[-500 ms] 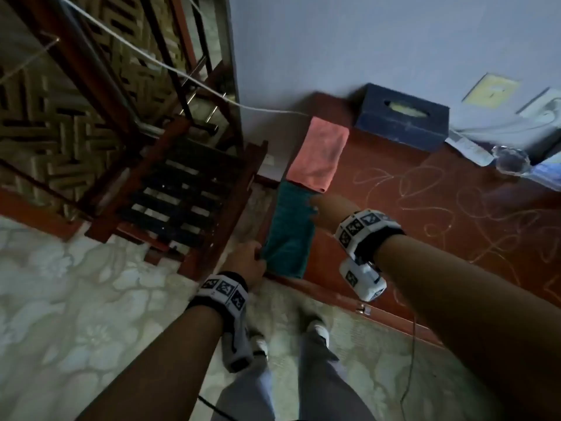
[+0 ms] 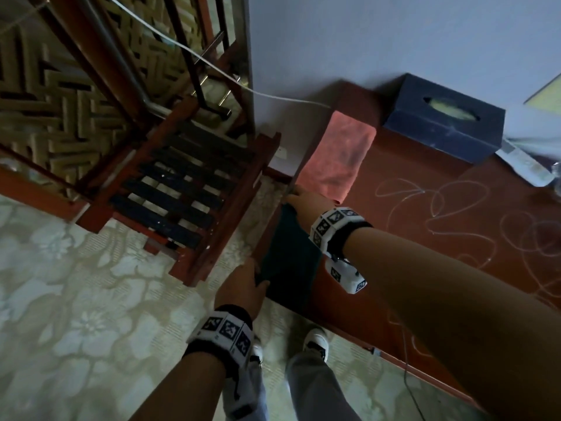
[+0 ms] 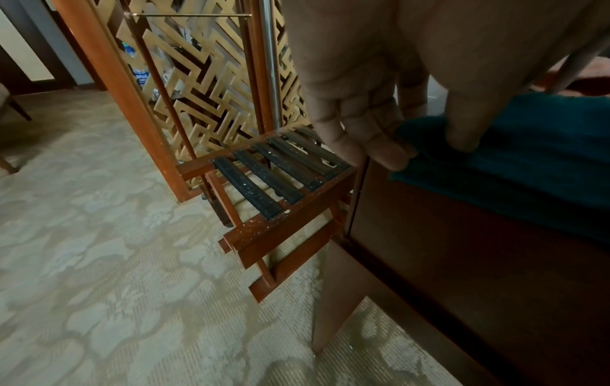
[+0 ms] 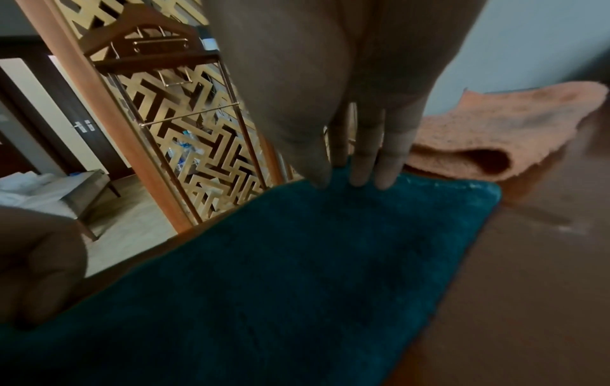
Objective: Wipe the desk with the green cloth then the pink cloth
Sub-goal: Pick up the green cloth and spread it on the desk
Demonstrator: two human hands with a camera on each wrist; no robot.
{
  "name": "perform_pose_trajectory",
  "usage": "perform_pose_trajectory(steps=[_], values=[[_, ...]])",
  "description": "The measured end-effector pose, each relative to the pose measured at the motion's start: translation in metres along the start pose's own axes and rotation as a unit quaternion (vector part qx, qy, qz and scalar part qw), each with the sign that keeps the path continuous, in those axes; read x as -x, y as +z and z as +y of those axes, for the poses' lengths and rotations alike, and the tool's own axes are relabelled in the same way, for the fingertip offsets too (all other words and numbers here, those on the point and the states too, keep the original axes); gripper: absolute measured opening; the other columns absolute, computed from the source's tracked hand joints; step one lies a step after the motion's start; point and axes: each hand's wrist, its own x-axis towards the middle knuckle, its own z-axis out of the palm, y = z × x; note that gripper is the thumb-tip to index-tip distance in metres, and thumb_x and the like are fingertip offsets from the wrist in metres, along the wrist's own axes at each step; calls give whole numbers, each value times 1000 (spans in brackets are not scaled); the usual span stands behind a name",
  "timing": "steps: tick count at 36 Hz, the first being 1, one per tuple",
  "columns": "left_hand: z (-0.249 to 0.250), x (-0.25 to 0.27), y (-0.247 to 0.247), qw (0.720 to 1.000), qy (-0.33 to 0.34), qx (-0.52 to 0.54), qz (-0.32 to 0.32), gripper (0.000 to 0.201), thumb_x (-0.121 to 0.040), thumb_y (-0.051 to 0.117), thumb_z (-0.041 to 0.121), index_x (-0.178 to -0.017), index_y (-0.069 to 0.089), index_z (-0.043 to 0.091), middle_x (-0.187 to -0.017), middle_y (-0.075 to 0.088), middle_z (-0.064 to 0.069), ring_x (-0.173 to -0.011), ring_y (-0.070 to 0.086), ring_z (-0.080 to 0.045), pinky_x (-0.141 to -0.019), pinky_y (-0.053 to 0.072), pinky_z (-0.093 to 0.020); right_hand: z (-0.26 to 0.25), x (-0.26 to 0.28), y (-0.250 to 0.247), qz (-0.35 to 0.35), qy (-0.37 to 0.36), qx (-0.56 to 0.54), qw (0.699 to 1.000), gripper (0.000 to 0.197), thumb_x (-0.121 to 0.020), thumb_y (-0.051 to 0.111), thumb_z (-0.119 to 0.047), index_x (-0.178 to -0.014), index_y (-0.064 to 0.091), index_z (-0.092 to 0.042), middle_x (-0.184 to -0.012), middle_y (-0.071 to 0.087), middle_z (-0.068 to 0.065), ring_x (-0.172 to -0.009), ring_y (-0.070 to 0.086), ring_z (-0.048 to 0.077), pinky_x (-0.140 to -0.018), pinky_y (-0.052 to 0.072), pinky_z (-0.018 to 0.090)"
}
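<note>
The dark green cloth (image 2: 288,256) (image 3: 528,156) (image 4: 297,261) lies flat along the left edge of the red-brown desk (image 2: 425,238). My left hand (image 2: 258,279) (image 3: 429,148) pinches its near left corner, thumb on top and fingers under the edge. At the far left corner, my right hand (image 2: 296,197) (image 4: 343,180) pinches the cloth's edge between thumb and fingertips. Just beyond lies the folded pink cloth (image 2: 337,156) (image 4: 495,135), untouched.
White scribbles (image 2: 425,202) cover the desk top to the right. A dark blue tissue box (image 2: 443,120) stands against the wall. A wooden slatted rack (image 2: 188,189) (image 3: 274,188) stands left of the desk, with a gold lattice screen (image 3: 198,91) behind it. A white cable (image 2: 273,97) runs to the wall.
My right hand has moved left along the green cloth's far edge to its far left corner. The left hand stays at the near corner.
</note>
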Motion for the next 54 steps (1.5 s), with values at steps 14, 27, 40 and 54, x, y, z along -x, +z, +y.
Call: perform_pose_trajectory(steps=[14, 27, 40, 54], values=[[6, 18, -31, 992, 56, 104, -31, 27, -84, 66, 8, -103, 54, 23, -90, 56, 8, -87, 56, -10, -73, 44, -22, -17, 7, -5, -62, 11, 20, 998, 33, -92, 48, -6, -122, 56, -16, -130, 51, 9, -112, 53, 30, -76, 39, 32], [14, 24, -90, 990, 104, 64, -71, 20, -92, 56, 10, -109, 60, 19, -105, 59, -3, -86, 56, -14, -75, 45, -27, 7, 86, -52, 103, 90, -29, 990, 16, -93, 54, -23, -104, 65, -16, -109, 55, 1, -97, 59, 22, -72, 43, 29], [121, 10, -144, 974, 211, 67, -44, 10, -87, 50, 4, -80, 55, 8, -75, 55, -3, -70, 52, -16, -61, 40, -27, 42, 179, -105, 207, 185, -112, 954, 15, -95, 50, -21, -108, 54, -13, -104, 66, 12, -90, 59, 30, -72, 43, 35], [264, -21, -132, 926, 377, -5, -9, 11, -87, 62, 19, -77, 61, 15, -74, 57, 2, -78, 56, -19, -69, 38, -27, 147, 250, -147, 353, 187, -110, 910, 10, -87, 66, -15, -97, 67, -11, -89, 64, 5, -79, 57, 22, -66, 34, 25]])
